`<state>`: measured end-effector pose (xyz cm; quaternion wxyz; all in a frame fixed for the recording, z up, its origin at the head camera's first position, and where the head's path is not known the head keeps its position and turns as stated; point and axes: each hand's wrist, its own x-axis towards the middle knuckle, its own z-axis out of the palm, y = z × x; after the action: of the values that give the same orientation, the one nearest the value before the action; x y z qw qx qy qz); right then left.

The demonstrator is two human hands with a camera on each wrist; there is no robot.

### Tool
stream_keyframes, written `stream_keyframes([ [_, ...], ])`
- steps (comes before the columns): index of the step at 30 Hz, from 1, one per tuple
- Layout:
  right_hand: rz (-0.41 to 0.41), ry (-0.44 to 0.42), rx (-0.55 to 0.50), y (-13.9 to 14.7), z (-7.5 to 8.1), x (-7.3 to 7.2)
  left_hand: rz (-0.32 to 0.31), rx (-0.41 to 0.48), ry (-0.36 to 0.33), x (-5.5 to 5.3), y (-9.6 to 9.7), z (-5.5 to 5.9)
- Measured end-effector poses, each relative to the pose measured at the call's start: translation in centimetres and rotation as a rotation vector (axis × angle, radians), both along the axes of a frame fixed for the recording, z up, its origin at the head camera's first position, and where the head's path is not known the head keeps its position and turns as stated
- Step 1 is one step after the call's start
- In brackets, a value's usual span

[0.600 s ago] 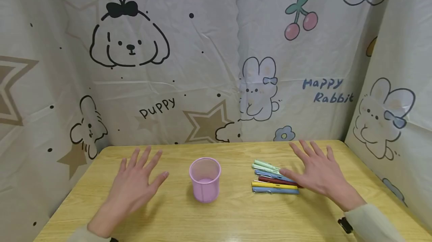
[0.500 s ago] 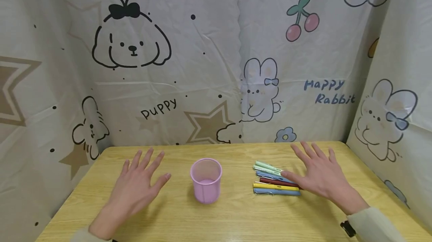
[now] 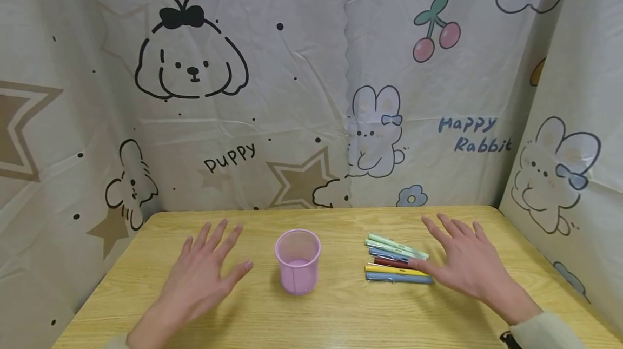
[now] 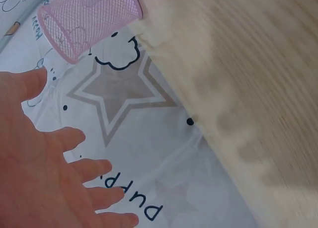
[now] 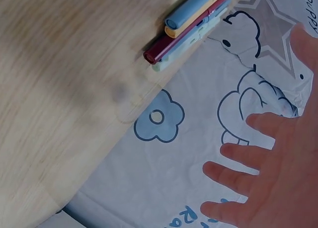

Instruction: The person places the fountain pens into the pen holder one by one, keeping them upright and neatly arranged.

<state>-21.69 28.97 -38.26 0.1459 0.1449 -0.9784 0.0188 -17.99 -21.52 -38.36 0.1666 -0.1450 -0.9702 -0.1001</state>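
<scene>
A pink mesh pen cup stands upright between the two hands in the head view, its inside looking bare. To its right several pens lie side by side: light green pens, a dark red pen, a yellow pen and blue pens. My left hand is spread over the table left of the cup, holding nothing. My right hand, fingers spread, also holds nothing; its thumb covers the dark red pen's right end in the head view. In the right wrist view this hand is apart from the pens.
The light wooden table carries the cup and pens. Behind it and at both sides hangs a pale curtain printed with puppies, rabbits and stars. The table's far edge meets the curtain.
Both hands have drawn slightly back toward the person. The right thumb has slid off the green pens' ends, which now show. The cup and pens keep their places; the camera has tilted a little.
</scene>
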Motion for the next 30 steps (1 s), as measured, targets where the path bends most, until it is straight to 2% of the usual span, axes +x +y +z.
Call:
stream_keyframes([
  [4, 0.009, 0.007, 0.01, -0.2, -0.2, 0.3, -0.007, 0.005, -0.009, 0.3, 0.4, -0.3],
  [14, 0.018, -0.042, -0.077, -0.7, -1.1, 1.2, -0.058, 0.07, -0.004, 0.6, 1.2, -0.6],
  [18, 0.057, -0.028, -0.112, -0.8, -1.3, 1.4, -0.078, 0.084, 0.004, 0.4, 1.8, -0.5],
  [22, 0.104, -0.052, -0.159, -0.8, -1.6, 1.4, -0.085, 0.103, 0.012, 0.5, 2.0, -0.5],
  [26, 0.157, -0.084, -0.209, -0.8, -1.9, 1.3, -0.105, 0.189, -0.013, 0.5, 2.1, -0.6],
  [30, 0.202, -0.152, -0.283, -1.0, -2.1, 1.3, -0.146, 0.342, -0.088, 0.4, 2.5, -0.8],
])
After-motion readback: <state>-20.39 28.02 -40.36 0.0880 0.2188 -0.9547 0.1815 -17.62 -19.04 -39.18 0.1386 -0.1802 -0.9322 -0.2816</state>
